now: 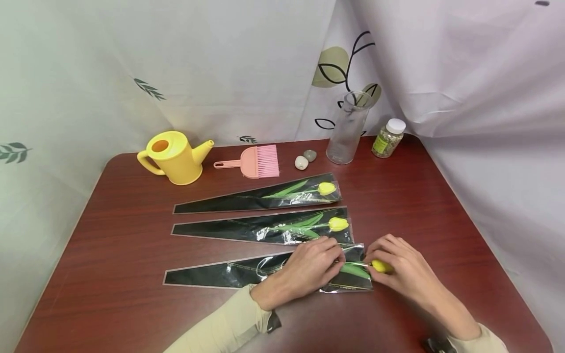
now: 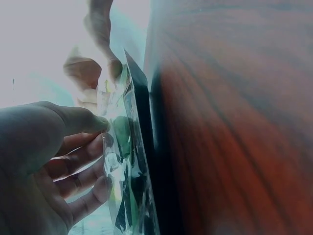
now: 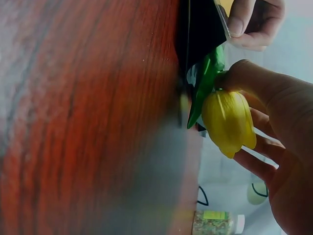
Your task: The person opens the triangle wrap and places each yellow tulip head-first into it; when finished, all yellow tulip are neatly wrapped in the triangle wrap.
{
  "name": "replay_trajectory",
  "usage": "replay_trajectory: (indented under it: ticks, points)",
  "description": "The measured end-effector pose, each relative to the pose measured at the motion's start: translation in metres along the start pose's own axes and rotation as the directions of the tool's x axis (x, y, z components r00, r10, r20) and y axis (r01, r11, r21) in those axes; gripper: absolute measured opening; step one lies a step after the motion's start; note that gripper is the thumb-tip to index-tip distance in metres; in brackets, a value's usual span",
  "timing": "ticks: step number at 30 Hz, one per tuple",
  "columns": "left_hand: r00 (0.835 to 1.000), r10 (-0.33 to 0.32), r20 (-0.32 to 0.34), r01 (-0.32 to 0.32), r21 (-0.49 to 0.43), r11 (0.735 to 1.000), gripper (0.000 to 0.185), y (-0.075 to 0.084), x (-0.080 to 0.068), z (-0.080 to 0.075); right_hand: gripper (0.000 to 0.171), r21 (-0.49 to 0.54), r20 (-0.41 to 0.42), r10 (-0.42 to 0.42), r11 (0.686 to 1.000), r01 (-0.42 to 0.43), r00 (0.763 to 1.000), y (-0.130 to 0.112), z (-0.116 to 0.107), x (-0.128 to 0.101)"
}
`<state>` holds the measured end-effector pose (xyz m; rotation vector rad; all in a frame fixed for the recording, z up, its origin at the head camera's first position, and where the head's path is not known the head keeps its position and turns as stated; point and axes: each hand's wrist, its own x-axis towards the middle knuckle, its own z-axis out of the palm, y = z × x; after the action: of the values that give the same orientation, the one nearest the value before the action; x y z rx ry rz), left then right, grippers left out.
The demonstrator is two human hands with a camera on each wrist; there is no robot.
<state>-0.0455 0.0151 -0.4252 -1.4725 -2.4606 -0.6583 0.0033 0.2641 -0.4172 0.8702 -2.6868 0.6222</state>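
A yellow tulip (image 3: 227, 120) with green leaves pokes out of the right end of the nearest black-and-clear wrapper sleeve (image 1: 198, 275). My right hand (image 1: 399, 262) pinches its stem just below the bloom, thumb and fingers around it. With thumb and fingertips, my left hand (image 1: 311, 264) grips the clear film near the sleeve's opening, as the left wrist view shows. Part of the sleeve lies hidden under the left hand. Two more tulips, an upper one (image 1: 326, 189) and a middle one (image 1: 338, 224), lie inside their own sleeves farther back.
Along the back stand a yellow watering can (image 1: 178, 159), a pink brush with dustpan (image 1: 250, 162), white (image 1: 301, 163) and grey (image 1: 310, 155) stones, a clear glass vase (image 1: 346, 132) and a white-capped jar (image 1: 389, 138) of granules. White curtains border the reddish table (image 1: 119, 220).
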Motion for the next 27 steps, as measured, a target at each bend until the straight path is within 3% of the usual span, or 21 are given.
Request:
replay_trajectory:
  ticks: [7,13,16,21,24,27]
  points:
    - [1.0,-0.003,0.002,0.003,0.001,1.0,0.007,0.0,0.0,0.0,0.013,0.009,-0.027,0.0,1.0,0.001,1.0,0.0,-0.002,-0.001]
    - [1.0,-0.007,0.012,0.007,-0.009,1.0,0.006,0.0,-0.001,0.0,0.03,0.068,-0.162,0.011,0.998,0.001,0.987,0.004,-0.02,-0.005]
    - [1.0,-0.007,0.007,0.007,-0.003,1.0,0.006,0.0,-0.001,0.0,0.038,0.072,-0.177,0.031,0.997,-0.018,0.984,0.01,-0.03,-0.01]
    - [1.0,-0.008,0.008,0.008,-0.005,1.0,0.006,0.001,-0.001,-0.001,0.055,0.058,-0.06,0.137,0.989,-0.134,0.989,0.019,-0.039,-0.024]
    - [1.0,-0.01,0.014,0.01,-0.011,1.0,0.006,0.001,-0.001,-0.001,0.059,0.069,0.044,0.214,0.974,-0.216,0.976,0.024,-0.039,-0.034]
    - [1.0,-0.008,0.014,0.008,-0.007,1.0,0.006,0.001,-0.001,-0.001,0.06,0.111,0.103,0.22,0.967,-0.231,0.97,0.027,-0.035,-0.042]
